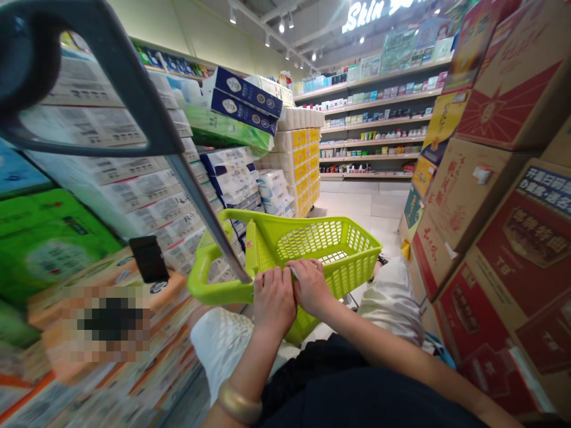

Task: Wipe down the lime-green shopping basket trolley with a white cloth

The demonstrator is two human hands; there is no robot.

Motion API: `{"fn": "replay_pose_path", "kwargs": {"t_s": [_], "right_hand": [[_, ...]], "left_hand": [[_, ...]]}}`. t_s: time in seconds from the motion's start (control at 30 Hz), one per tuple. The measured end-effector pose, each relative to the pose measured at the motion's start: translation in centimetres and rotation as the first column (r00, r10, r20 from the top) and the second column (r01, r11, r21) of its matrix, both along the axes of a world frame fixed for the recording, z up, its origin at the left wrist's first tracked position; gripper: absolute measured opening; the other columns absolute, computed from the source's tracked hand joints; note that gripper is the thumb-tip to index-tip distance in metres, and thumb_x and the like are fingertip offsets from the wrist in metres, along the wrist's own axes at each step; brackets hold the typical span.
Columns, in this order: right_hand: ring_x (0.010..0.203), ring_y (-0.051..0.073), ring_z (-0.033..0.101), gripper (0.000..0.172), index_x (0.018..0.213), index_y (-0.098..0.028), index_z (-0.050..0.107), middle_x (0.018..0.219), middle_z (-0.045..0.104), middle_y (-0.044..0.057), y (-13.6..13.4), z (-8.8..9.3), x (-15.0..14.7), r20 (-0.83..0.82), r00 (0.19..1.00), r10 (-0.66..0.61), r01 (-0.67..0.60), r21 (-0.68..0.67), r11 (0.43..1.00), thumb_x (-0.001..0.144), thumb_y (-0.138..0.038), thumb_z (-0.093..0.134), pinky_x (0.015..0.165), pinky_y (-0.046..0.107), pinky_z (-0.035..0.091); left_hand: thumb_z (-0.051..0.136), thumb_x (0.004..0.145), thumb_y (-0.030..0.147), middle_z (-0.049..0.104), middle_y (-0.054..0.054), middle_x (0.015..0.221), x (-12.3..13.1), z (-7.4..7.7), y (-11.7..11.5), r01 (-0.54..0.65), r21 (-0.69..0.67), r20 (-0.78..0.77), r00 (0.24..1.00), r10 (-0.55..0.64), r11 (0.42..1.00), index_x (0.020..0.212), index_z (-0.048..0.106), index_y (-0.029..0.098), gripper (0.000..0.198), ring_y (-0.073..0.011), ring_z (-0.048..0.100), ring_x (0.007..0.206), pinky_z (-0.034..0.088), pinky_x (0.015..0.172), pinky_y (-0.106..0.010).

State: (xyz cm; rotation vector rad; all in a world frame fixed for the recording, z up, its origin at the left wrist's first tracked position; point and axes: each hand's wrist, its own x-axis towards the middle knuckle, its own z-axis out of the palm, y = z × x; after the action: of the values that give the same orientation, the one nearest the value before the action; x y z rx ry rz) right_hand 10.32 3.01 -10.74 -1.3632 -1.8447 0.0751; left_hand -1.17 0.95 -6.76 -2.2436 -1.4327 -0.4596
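Down at the near rim of the green basket (339, 249), both hands sit knuckle to knuckle. The left hand (273, 300) is curled tight over the plastic edge, and the right hand (312, 285) is just beside it, fingers hooked over the same rim. The basket's at twelve o'clock, low in the aisle, nothing showing inside it. Its grey pull handle (196, 196) slants away toward ten o'clock, right past the left knuckles. There's a gold bangle (238, 404) on the left wrist. Out wider, wrapped tissue packs (147, 196) are stacked at nine o'clock and cardboard cartons (486, 202) piled high at three. Tight lane! The risk as I read it: both hands bunch on one spot, so a pull could twist the basket sideways, or swing that long handle into the tissue stack and bring packs down.
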Motion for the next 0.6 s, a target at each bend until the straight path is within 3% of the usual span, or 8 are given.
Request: {"fn": "replay_pose_path", "kwargs": {"t_s": [0.27, 0.43, 0.6], "right_hand": [[0.101, 0.022, 0.052, 0.043, 0.111, -0.017, 0.059, 0.103, 0.063, 0.008, 0.1, -0.8, 1.6, 0.003, 0.998, -0.069, 0.069, 0.031, 0.997, 0.072, -0.004, 0.046, 0.099, 0.037, 0.033], [0.099, 0.021, 0.052, 0.037, 0.108, -0.017, 0.06, 0.102, 0.064, 0.008, 0.1, 0.0, -0.1, -0.016, 1.0, -0.006, 0.007, 0.063, 0.998, 0.077, -0.006, 0.045, 0.096, 0.035, 0.037], [0.102, 0.021, 0.052, 0.043, 0.111, -0.019, 0.059, 0.104, 0.063, 0.007, 0.3, -0.8, 1.3, 0.01, 1.0, 0.013, -0.014, 0.072, 0.997, 0.072, -0.005, 0.047, 0.101, 0.037, 0.035]], "left_hand": [[0.05, 0.079, 0.019, 0.059, -0.012, 0.091, 0.0, -0.1, 0.0, 0.004, -0.015, 0.002, 1.0, -0.004, 1.0, 0.103, 0.061, 0.016, 0.026, -0.0294, 0.05, 0.092, 0.032, 0.091, -0.045], [0.045, 0.086, 0.02, 0.06, -0.011, 0.089, 0.0, 0.0, 0.0, 0.0, 0.004, 0.004, 1.0, 0.0, 1.0, 0.1, 0.062, 0.016, 0.022, -0.0286, 0.051, 0.09, 0.031, 0.09, -0.044], [0.051, 0.079, 0.018, 0.06, -0.011, 0.092, 0.0, 0.0, -0.1, 0.002, -0.001, -0.011, 1.0, -0.002, 1.0, 0.105, 0.061, 0.015, 0.028, -0.0291, 0.05, 0.092, 0.032, 0.091, -0.044]]}}
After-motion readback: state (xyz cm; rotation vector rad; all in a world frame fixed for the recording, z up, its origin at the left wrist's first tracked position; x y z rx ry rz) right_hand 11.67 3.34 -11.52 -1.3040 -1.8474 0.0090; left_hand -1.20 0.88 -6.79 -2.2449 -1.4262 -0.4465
